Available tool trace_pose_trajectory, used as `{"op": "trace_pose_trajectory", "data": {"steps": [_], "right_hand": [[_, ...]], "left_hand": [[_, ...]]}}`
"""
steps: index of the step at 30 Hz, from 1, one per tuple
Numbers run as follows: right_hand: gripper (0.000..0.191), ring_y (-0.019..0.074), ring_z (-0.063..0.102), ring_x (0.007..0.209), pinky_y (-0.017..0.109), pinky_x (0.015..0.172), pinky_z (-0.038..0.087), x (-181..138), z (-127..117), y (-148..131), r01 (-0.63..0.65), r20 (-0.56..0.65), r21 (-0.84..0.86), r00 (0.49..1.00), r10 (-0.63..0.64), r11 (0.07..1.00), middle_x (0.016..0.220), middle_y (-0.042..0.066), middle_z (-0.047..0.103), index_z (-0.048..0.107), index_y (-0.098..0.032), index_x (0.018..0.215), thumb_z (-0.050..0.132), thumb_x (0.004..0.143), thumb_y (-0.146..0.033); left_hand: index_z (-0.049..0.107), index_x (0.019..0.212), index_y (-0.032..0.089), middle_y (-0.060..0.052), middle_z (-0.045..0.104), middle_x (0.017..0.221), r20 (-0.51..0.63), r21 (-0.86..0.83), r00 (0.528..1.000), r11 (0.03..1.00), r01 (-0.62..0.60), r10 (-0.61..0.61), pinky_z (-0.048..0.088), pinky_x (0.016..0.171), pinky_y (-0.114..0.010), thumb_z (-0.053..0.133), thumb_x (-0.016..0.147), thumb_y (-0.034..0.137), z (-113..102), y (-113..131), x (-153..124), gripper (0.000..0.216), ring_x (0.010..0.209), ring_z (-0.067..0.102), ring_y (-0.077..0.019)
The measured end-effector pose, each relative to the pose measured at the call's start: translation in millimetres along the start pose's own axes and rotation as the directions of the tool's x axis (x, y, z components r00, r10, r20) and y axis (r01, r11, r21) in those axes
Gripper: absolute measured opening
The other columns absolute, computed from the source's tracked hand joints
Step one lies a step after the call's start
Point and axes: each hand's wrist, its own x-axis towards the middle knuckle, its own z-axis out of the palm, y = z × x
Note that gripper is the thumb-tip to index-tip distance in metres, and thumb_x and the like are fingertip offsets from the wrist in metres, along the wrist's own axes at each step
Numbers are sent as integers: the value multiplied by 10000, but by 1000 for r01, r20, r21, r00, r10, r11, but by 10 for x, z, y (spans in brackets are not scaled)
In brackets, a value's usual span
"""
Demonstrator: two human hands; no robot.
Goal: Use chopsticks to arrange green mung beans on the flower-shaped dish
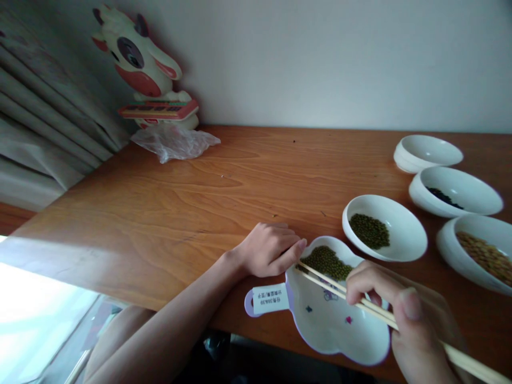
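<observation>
My right hand is closed around a pair of wooden chopsticks. Their tips lie over the far left of a white cloud-shaped dish with a purple rim, beside a heap of mung beans. Whether a bean sits between the tips is too small to tell. My left hand rests at the dish's left rim, fingers curled and thumb against the edge. A labelled handle sticks out to the left. Just beyond the dish stands a white bowl holding more mung beans.
On the right are a bowl of tan beans, a bowl with a few dark beans and another white bowl. A cow toy with a keyboard and a crumpled plastic bag occupy the back left of the wooden table.
</observation>
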Motion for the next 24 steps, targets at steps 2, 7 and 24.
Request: {"op": "trace_pose_trajectory", "data": {"steps": [2,7,24], "right_hand": [[547,165,537,643,301,567,396,-5,0,2,-4,0,10,1000,4,1000,737,37,593,575,-220,795,166,1043,-486],[591,172,531,627,307,542,382,-46,-35,54,-22,10,-2,1000,22,1000,732,43,592,579,-223,785,157,1021,-562],[547,166,488,662,318,576,336,-89,27,186,20,-5,102,1000,-20,995,747,35,567,582,-220,813,178,1042,-510]], "left_hand": [[511,746,181,-38,631,756,-2,2,1000,1000,-7,7,418,719,-308,265,1069,322,7,-8,-2,430,701,563,-151],[524,749,179,-43,645,773,-11,-17,1000,1000,-21,21,424,723,-309,276,1067,313,16,-23,-5,424,721,580,-150],[509,738,180,-30,630,747,-21,3,999,1000,-30,30,421,716,-304,270,1069,316,29,-24,2,430,706,574,-143]]}}
